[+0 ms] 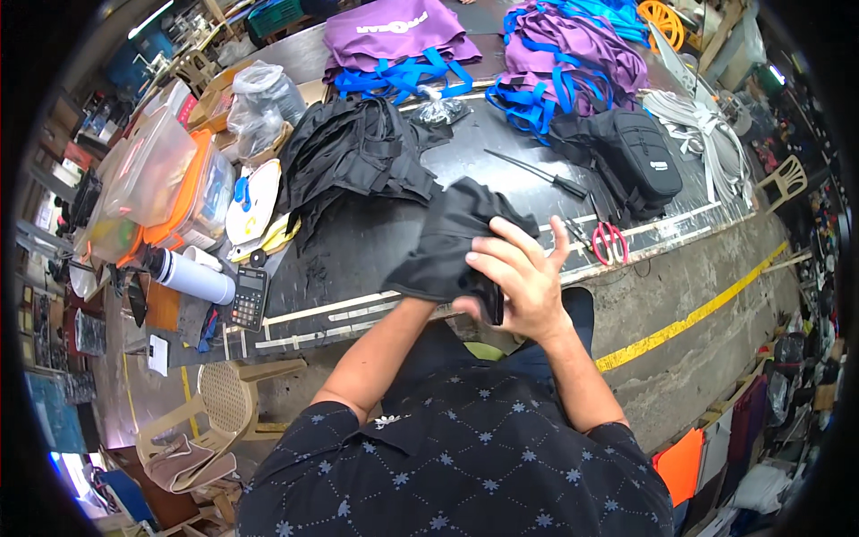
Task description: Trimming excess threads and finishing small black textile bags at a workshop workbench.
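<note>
A black fabric pouch (447,242) is held up over the near edge of the dark worktable (331,255). My left hand is inside its opening, so only the wrist and forearm show and the fingers are hidden. My right hand (528,282) grips the pouch's right side, thumb low and fingers over the cloth, the outermost finger lifted away. Just right of it lie red-handled scissors (610,243) and a long thin tool with a black handle (568,186). A finished-looking black bag (658,161) rests beyond them. Left of the pouch sits a heap of black fabric pieces (358,157).
Purple bags with blue straps (573,54) are piled at the far side. Grey webbing (707,143) lies at the right. At left stand a clear bin with orange trim (192,192), a white bottle (192,273) and a calculator (250,297). A plastic chair (224,403) is below.
</note>
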`<action>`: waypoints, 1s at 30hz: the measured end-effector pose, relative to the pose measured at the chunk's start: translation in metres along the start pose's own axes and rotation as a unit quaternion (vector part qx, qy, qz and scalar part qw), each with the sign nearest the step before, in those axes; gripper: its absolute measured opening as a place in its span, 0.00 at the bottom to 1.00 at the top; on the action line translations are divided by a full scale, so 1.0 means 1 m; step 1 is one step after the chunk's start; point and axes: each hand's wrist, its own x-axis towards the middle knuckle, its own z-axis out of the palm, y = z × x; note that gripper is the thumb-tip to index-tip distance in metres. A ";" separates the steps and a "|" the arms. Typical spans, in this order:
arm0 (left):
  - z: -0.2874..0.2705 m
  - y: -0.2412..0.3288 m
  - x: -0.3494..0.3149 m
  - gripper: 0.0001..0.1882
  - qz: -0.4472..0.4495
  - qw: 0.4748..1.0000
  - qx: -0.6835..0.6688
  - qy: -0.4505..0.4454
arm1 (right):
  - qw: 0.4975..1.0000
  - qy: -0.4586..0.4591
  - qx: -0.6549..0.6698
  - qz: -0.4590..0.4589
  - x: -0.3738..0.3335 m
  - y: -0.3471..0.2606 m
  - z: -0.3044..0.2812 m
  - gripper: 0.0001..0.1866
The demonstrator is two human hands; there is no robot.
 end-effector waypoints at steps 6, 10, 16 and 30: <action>0.055 -0.014 -0.034 0.09 0.287 0.714 0.638 0.036 | 0.923 0.162 0.099 0.334 0.013 0.070 0.010 0.18; 0.052 0.071 -0.020 0.08 0.023 0.951 0.286 -0.116 | 0.830 0.130 0.252 0.480 -0.020 0.130 0.021 0.24; 0.049 0.085 -0.027 0.14 0.010 0.974 0.202 -0.105 | 0.542 0.055 0.508 0.667 -0.085 0.165 0.072 0.37; 0.077 0.048 0.012 0.13 -0.105 0.962 -0.216 0.134 | 0.811 0.245 0.263 0.462 -0.007 0.081 0.032 0.25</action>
